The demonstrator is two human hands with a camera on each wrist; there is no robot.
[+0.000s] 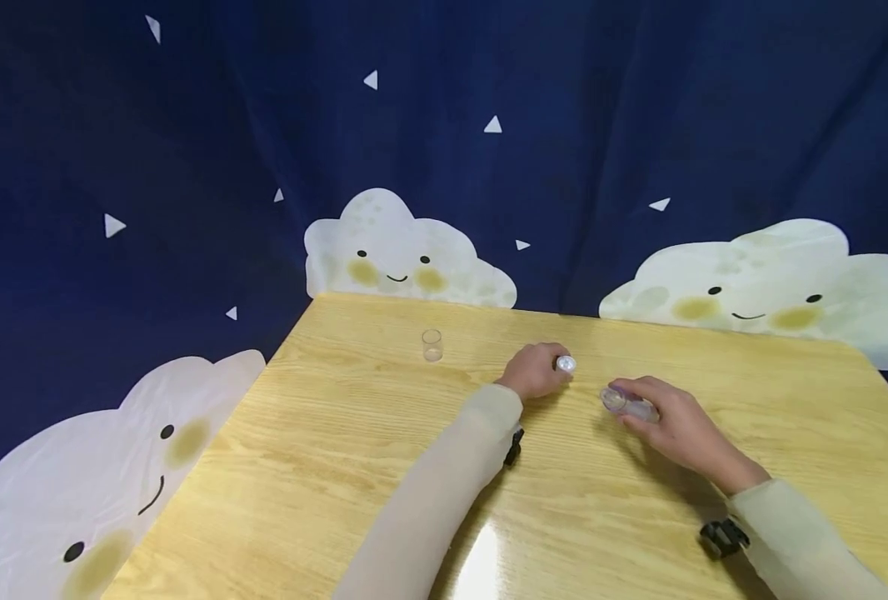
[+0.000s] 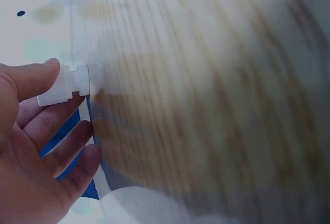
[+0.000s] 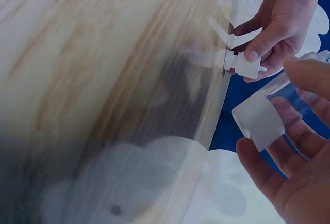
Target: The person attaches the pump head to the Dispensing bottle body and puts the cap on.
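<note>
In the head view, my left hand [image 1: 536,371] reaches over the table and pinches a small white plastic piece [image 1: 566,364] between thumb and fingers. The left wrist view shows this white piece [image 2: 59,85] as stepped, a wide block with a narrower collar, right at the tabletop; in the right wrist view a thin nub sticks out of its other end. My right hand [image 1: 672,419] grips a clear bottle [image 1: 642,409], held tilted to the right of the left hand. A broad white band [image 3: 260,121] wraps its lower end, facing the table.
A small clear cup [image 1: 432,346] stands upright on the wooden table [image 1: 324,433], left of my hands. Behind the table's far edge hangs a dark blue curtain [image 1: 444,167] with clouds and white triangles. Black straps [image 1: 724,537] sit at both wrists.
</note>
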